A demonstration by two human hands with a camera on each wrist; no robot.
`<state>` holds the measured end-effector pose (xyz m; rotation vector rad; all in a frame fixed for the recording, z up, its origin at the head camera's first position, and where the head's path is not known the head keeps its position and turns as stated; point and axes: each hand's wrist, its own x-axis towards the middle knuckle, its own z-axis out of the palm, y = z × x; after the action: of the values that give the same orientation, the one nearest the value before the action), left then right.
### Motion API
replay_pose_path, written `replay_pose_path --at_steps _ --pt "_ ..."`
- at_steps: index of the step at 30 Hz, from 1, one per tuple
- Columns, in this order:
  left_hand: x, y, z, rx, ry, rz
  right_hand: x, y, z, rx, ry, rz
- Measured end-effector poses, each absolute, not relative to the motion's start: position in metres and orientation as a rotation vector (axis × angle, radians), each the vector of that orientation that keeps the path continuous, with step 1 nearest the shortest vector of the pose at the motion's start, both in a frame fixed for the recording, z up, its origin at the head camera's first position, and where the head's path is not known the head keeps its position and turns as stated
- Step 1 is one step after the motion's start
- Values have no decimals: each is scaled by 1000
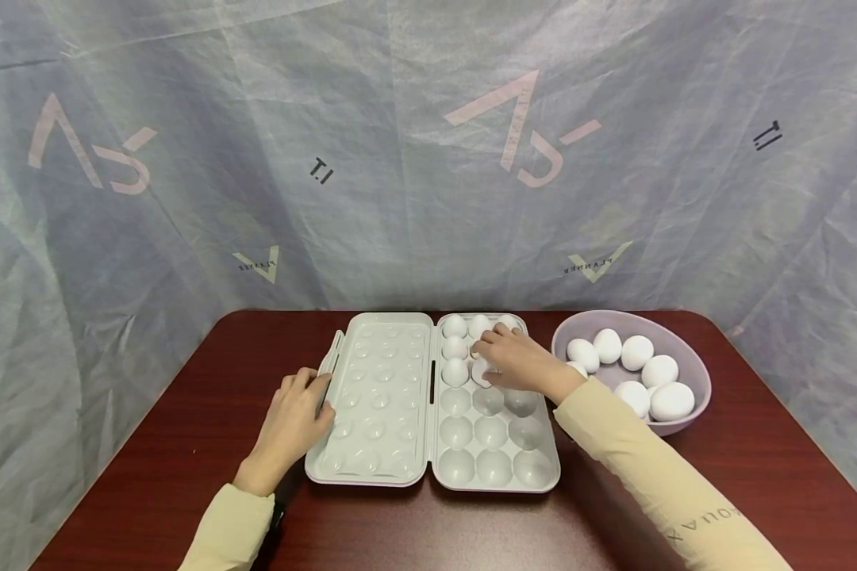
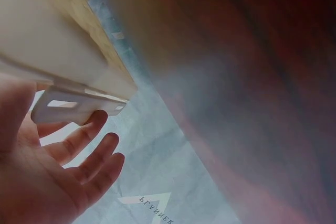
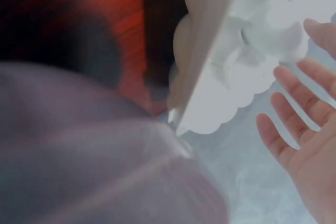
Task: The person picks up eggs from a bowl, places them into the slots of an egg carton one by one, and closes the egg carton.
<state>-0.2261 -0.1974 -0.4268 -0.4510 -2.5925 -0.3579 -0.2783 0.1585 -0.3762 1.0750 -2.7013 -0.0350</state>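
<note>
A pale egg carton (image 1: 380, 400) lies unfolded on the table, its lid half on the left and its cupped half on the right. My left hand (image 1: 291, 416) holds the narrow flap (image 2: 68, 106) on the lid's left edge between thumb and fingers; the other fingers are loosely bent. My right hand (image 1: 521, 361) is over the cups, with thumb and fingertips at a white egg (image 1: 482, 371) in the third row's middle cup. Several white eggs (image 1: 455, 373) sit in the back rows. The right hand hides some cups there.
A light purple bowl (image 1: 700, 381) with several white eggs (image 1: 637, 353) stands right of the carton, under part of the right forearm. Bare cups (image 1: 493, 468) fill the carton's front rows. A grey curtain (image 1: 400, 198) hangs behind the dark red table (image 1: 207, 452).
</note>
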Motion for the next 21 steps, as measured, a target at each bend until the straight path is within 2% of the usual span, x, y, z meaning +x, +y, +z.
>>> replay_pose_path --at_steps 21 --pt "-226 -197 -425 -456 -2583 -365 -261 201 -339 879 -2746 16"
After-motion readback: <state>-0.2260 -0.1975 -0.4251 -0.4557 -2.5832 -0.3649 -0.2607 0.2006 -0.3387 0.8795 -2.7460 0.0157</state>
